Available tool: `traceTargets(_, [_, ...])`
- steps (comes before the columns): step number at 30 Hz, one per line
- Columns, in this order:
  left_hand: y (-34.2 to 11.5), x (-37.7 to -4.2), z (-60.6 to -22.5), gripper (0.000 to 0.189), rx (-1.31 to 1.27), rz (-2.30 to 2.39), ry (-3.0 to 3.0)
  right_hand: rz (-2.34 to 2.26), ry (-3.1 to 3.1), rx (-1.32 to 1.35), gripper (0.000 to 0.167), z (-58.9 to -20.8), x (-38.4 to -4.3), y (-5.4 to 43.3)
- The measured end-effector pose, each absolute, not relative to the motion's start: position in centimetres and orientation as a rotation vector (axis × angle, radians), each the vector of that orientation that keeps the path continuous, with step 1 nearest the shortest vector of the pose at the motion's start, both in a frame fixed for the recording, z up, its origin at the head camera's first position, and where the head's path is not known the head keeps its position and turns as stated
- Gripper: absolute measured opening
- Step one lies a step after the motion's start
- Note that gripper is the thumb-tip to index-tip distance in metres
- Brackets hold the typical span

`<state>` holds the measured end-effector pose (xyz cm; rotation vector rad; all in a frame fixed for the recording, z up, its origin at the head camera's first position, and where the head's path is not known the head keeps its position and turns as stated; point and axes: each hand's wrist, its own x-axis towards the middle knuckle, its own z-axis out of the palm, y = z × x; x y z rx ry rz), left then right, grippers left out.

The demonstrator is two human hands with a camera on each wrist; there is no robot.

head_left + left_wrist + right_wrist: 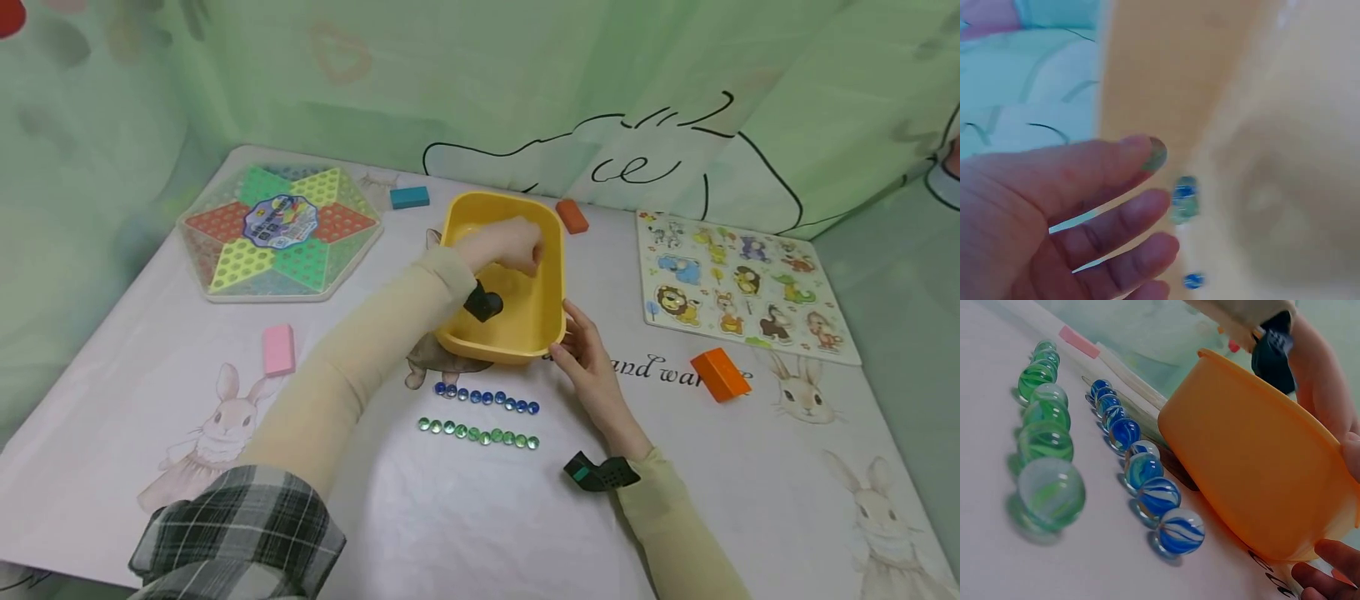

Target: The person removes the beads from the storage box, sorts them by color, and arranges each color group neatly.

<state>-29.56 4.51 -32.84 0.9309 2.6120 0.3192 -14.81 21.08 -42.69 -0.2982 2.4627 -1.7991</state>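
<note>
My left hand (pixel 512 247) is down inside a yellow plastic basin (pixel 528 321). In the left wrist view its thumb and forefinger pinch a green glass marble (pixel 1157 155). Just beyond its fingertips, a small cluster of green and blue marbles (pixel 1185 201) and a lone blue marble (pixel 1194 280) lie along the basin's inside edge. My right hand (pixel 590 371) grips the basin's near right corner, thumb at the rim and fingers against the outer wall. In front of the basin run a row of blue marbles (pixel 488 398) and a row of green marbles (pixel 473 434).
A star-patterned board game (pixel 330 271) lies at the back left, an animal puzzle board (pixel 705 292) at the right. Around the basin are a blue block (pixel 409 197), a red-orange block (pixel 572 217), a pink block (pixel 279 350) and an orange block (pixel 721 374). Curtains hang behind the table.
</note>
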Motion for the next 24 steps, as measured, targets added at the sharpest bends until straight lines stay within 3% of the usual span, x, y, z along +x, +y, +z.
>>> traceTargets(9, [-0.5, -26.0, -31.1, 0.015, 0.931, 0.774, 2.605, -1.801, 2.45, -0.278, 0.059, -42.9, -14.9, 21.0])
traceTargets(24, [-8.8, -17.3, -35.1, 0.012, 1.013, 1.11, 2.523, -1.789, 2.483, -0.285, 0.059, -42.9, -15.0, 21.0])
